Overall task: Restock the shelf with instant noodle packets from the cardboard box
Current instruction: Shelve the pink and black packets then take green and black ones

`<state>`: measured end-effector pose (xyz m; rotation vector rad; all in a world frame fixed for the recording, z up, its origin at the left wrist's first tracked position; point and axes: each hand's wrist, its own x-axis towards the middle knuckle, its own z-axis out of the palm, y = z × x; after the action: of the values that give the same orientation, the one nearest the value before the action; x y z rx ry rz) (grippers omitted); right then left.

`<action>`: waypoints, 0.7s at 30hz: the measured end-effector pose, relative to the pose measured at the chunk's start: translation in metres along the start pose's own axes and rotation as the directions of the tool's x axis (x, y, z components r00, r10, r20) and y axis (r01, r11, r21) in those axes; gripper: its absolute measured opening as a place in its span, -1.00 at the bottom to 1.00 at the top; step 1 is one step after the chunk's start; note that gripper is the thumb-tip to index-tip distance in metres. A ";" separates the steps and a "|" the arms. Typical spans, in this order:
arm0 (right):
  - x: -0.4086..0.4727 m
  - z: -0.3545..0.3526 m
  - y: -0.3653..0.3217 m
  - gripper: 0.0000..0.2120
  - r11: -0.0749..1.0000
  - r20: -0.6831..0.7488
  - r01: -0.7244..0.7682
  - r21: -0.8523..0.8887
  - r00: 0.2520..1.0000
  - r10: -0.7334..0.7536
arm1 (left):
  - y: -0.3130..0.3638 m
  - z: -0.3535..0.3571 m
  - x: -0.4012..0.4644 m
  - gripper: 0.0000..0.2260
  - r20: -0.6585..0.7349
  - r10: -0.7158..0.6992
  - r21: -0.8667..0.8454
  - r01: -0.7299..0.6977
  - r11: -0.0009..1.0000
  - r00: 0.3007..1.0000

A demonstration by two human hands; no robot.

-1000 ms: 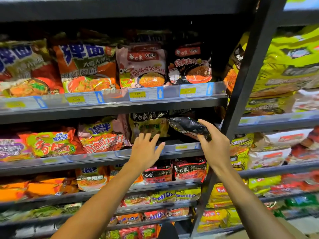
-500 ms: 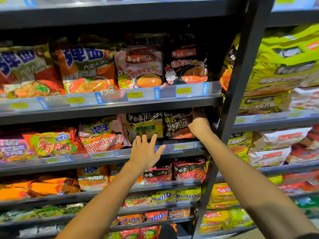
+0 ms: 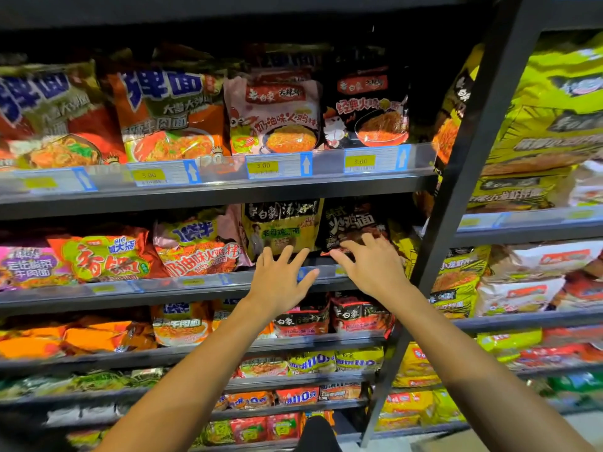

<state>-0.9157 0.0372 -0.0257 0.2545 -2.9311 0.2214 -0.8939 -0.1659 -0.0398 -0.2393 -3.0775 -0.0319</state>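
Both hands are raised to the second shelf from the top in view, a grey metal shelf with a clear plastic price rail. The left hand is spread with its fingers straight and apart, held in front of the rail below a yellow and black plastic noodle packet; nothing is gripped by it, and whether the rail is touched cannot be told. The right hand is likewise spread, and its fingertips are laid against the lower edge of a black plastic instant noodle packet with white lettering. That packet stands upright at the right end of the shelf, just beside the dark metal upright post and directly right of the yellow and black one. No packet is clasped by either hand.

The black packet is judged to be already in place, with only a squaring touch being given. This row is seen to be filled across, as is the shelf above, where a black packet with a red bowl picture stands above a yellow price label.

The cardboard box is not in view, so the number of packets left in it cannot be told. What remains is judged to be the release of this packet and a return to the box for more.
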 end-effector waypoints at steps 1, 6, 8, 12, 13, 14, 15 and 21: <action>0.002 -0.001 -0.002 -0.40 1.000 0.057 -0.017 0.014 0.998 0.016 | 0.001 0.001 0.001 -0.39 0.004 0.004 0.018 -0.004 1.000 1.000; 0.004 -0.004 -0.002 -0.40 0.992 0.113 -0.090 0.084 0.990 0.081 | 0.000 0.000 0.004 -0.38 0.008 0.016 0.042 -0.017 0.999 1.000; 0.004 -0.004 0.001 -0.37 0.995 0.123 -0.081 0.057 0.990 0.073 | 0.000 -0.002 0.005 -0.37 0.012 0.017 0.034 -0.017 0.999 1.000; 0.013 0.001 0.006 -0.30 0.992 0.206 -0.103 0.073 0.975 0.086 | 0.002 -0.003 0.005 -0.37 0.023 0.017 0.049 -0.018 0.999 1.000; 0.016 0.000 0.006 -0.30 0.990 0.217 -0.112 0.083 0.972 0.092 | 0.003 -0.003 0.005 -0.37 0.021 0.017 0.054 -0.018 0.998 1.000; 0.019 -0.001 0.006 -0.28 0.990 0.226 -0.118 0.084 0.969 0.096 | 0.003 -0.004 0.006 -0.37 0.019 0.017 0.059 -0.018 0.998 1.000; 0.022 -0.003 0.006 -0.27 0.990 0.239 -0.120 0.073 0.966 0.100 | 0.004 -0.004 0.007 -0.37 0.020 0.017 0.063 -0.018 0.998 1.000; 0.036 -0.005 0.008 -0.20 0.993 0.325 -0.113 0.042 0.941 0.093 | 0.002 -0.004 0.007 -0.37 0.026 0.014 0.040 -0.015 0.999 1.000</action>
<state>-0.9506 0.0402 -0.0146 0.1579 -3.2712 0.3106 -0.9006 -0.1625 -0.0354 -0.2617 -3.0979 0.0332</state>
